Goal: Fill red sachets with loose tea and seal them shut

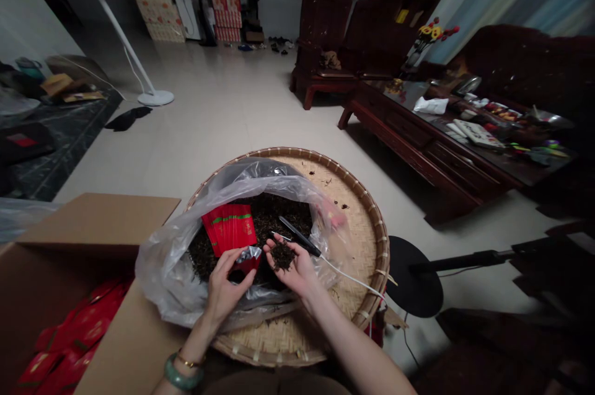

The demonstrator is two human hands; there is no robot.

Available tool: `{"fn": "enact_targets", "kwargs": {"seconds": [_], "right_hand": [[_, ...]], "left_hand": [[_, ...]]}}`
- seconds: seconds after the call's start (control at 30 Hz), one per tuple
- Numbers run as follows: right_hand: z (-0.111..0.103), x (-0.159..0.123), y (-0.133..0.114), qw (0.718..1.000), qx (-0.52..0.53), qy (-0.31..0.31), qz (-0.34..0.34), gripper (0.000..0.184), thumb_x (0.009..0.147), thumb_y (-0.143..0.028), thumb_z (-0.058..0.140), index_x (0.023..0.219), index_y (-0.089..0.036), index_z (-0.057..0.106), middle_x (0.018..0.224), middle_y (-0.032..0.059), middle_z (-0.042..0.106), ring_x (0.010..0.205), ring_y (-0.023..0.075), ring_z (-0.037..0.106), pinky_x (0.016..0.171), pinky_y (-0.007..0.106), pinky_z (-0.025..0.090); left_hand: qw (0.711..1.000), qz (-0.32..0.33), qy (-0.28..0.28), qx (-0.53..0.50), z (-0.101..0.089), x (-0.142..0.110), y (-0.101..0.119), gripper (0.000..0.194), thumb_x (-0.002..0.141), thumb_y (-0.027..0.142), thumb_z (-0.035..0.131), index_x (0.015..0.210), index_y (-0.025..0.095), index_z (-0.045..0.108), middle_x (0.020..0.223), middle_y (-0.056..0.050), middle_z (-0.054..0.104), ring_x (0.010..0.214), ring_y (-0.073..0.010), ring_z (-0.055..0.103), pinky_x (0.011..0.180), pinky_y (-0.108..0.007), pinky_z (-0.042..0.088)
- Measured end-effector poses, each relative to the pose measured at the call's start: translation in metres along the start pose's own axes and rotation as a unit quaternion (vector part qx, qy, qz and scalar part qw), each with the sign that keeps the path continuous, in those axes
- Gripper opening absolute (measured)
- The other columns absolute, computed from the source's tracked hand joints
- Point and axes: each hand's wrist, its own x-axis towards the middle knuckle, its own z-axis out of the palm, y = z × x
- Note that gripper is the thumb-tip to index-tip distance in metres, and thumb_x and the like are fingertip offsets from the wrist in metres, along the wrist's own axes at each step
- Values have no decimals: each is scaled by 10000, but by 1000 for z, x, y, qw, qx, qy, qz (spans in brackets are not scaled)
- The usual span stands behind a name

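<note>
My left hand (229, 286) pinches a small red packet (251, 260) whose silvery mouth gapes toward the right. Cupped beside it, palm up, my right hand (297, 271) holds a small heap of dried tea leaves (282, 255). Both hands are over a big clear plastic bag (162, 283), rolled open around a mass of dark loose tea (274, 206). A fanned stack of red packets (229, 227) lies on the tea at the left. Just beyond my right fingers rests a slim black tool (300, 237) with a white cord (348, 276); its kind is unclear.
The bag sits on a round woven bamboo tray (379, 240) with scattered leaf bits. At the left, an open cardboard box (100, 219) holds several red packets (79, 333). A black round stand base (413, 277) is right of the tray. Farther off are a low wooden table (418, 153) and a fan (155, 97).
</note>
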Motion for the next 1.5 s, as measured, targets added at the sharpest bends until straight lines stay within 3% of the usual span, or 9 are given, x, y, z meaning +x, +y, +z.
{"fn": "enact_targets", "kwargs": {"seconds": [0.17,0.33,0.63,0.77,0.9,0.97,1.1,1.27,1.5], "right_hand": [[1,0,1,1000,-4,-5,-8,173,829,-228,493,895,-145,630,875,80,725,901,183,674,806,345,537],[1,-1,-1,1000,-23,-12,-16,196,858,-250,463,930,-173,628,914,55,728,913,193,674,766,375,530],[-3,3,1,996,-33,35,-69,151,849,-185,511,889,-144,651,864,63,726,827,155,686,765,288,542],[-2,2,-3,997,-4,53,-58,143,848,-154,511,874,-133,650,830,67,718,759,125,682,684,224,549],[-1,1,-5,997,40,62,-31,193,853,-229,490,713,-174,612,587,6,652,700,148,677,697,294,559],[1,1,-4,997,49,43,-32,213,834,-234,509,634,-184,565,647,20,679,759,159,680,739,321,556],[5,2,-3,998,34,4,-59,122,816,-161,511,765,-165,622,892,65,719,895,147,668,787,289,550],[15,-3,-7,996,40,21,-80,159,855,-179,491,831,-163,648,794,37,708,794,128,670,754,263,550],[35,-19,-10,983,-22,20,-181,221,864,-320,488,806,-182,652,749,29,671,748,149,649,762,298,535]], "left_hand": [[1000,15,-12,9,1,0,4,305,784,276,617,1073,180,606,993,-72,613,897,-194,618,770,-304,547],[999,35,-21,14,1,-1,7,318,791,252,616,1101,186,592,1003,-67,604,905,-183,613,780,-293,537],[999,36,-24,9,2,-1,8,325,790,251,615,1108,187,593,1017,-70,608,921,-190,616,790,-300,538],[999,30,-23,7,2,-1,10,322,786,257,614,1100,188,600,1006,-70,615,912,-194,620,783,-307,543],[999,25,-29,9,2,-1,10,323,784,260,614,1100,191,604,1011,-73,615,917,-196,620,791,-313,544],[999,23,-32,11,3,-2,10,328,783,265,614,1102,191,605,1014,-75,616,921,-198,620,798,-319,544],[999,29,-32,15,4,-2,10,331,782,271,615,1103,190,604,1011,-72,617,918,-196,622,799,-319,545],[998,38,-37,30,5,-2,11,340,787,264,615,1120,193,597,1023,-73,613,927,-192,619,797,-309,543],[996,57,-47,58,15,-2,10,397,758,241,626,1150,197,579,1044,-88,602,965,-223,595,866,-381,518]]}}
